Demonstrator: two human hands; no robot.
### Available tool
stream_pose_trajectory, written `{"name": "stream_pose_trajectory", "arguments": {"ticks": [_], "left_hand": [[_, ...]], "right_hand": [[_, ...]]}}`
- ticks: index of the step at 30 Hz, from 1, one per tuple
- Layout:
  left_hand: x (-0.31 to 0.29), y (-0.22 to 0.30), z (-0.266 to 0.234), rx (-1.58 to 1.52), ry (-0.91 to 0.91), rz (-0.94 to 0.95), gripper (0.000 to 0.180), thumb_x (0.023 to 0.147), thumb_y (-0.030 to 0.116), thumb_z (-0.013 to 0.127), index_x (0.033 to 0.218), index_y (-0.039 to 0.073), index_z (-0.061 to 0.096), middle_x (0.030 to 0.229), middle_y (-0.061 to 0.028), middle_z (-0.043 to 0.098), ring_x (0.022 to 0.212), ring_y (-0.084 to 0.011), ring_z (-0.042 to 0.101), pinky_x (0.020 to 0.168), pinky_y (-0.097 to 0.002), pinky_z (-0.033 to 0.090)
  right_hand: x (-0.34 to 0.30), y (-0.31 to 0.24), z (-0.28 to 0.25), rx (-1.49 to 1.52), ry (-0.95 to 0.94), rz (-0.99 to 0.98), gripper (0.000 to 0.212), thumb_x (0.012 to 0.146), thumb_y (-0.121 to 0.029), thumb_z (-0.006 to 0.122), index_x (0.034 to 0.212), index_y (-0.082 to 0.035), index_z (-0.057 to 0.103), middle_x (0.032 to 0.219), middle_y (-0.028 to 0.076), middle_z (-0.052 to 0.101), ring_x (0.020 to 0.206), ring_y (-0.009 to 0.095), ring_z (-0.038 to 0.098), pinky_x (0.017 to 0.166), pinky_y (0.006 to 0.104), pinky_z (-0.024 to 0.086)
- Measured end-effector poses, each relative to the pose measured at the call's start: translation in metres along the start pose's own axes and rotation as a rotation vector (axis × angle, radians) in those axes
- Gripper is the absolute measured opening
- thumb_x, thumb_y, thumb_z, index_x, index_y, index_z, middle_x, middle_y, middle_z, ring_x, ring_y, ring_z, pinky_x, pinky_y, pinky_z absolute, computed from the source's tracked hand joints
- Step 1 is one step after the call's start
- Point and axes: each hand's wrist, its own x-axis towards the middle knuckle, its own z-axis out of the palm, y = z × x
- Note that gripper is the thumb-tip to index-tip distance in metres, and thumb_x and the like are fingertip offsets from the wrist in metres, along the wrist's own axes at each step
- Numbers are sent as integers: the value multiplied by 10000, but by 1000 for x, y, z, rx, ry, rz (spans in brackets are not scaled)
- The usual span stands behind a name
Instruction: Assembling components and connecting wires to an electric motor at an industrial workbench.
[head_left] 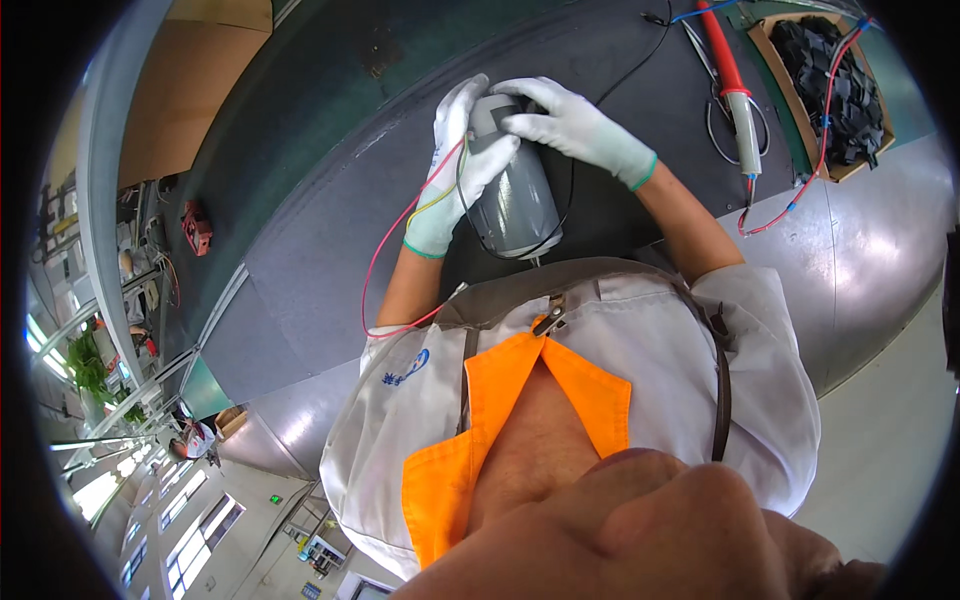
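A grey cylindrical motor [515, 205] lies on the dark work surface close to my body, with a short shaft [535, 261] at its near end. Wearing a white glove, my left hand [455, 175] is closed around the motor's left side near the far end. My right hand [585, 132], gloved too, curls over that far end with its thumb beside a dark rectangular patch [508, 116]. A red wire [368, 280] loops left toward my forearm. Next to it runs a yellow wire [432, 203], and a black wire [572, 185] hangs around the motor. The palms are hidden.
Right of the motor lies a red and white handheld probe [735, 95] with a red cable [822, 150]. Beyond it stands a cardboard box [791, 105] of black parts. Brown cardboard [190, 95] is at far left, above a small red object [196, 228].
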Motion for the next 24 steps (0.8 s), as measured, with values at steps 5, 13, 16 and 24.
{"name": "stream_pose_trajectory", "arguments": {"ticks": [5, 13, 16, 24], "left_hand": [[2, -8, 2, 102, 34, 87, 801, 797, 241, 761, 1496, 60, 415, 1473, -232, 416, 1389, -428, 389, 1154, -499, 374], [5, -7, -14, 50, -98, 64, 939, 784, 299, 819, 1555, 67, 336, 1515, -227, 376, 1437, -412, 329, 1181, -500, 348], [6, -9, -16, 43, -133, 81, 961, 772, 304, 830, 1555, 61, 328, 1526, -229, 355, 1446, -417, 306, 1188, -498, 336], [4, -10, -14, 8, -112, 12, 993, 787, 410, 821, 1572, 75, 314, 1537, -223, 331, 1446, -412, 295, 1197, -500, 316]], "right_hand": [[2, -10, 28, -71, 167, 31, 466, 939, -287, 687, 1320, -32, 603, 1252, 196, 604, 1162, 369, 583, 1014, 442, 466], [14, -18, 6, -137, -50, 71, 452, 956, -297, 671, 1276, 16, 609, 1256, 226, 602, 1199, 384, 572, 1031, 438, 465], [12, -18, 14, -141, 37, 53, 462, 953, -309, 677, 1278, 12, 612, 1249, 229, 606, 1196, 384, 572, 1032, 435, 465], [21, 5, 2, 179, -92, 65, 473, 988, -362, 654, 1305, -12, 624, 1178, 155, 665, 1068, 255, 634, 944, 389, 507]]}}
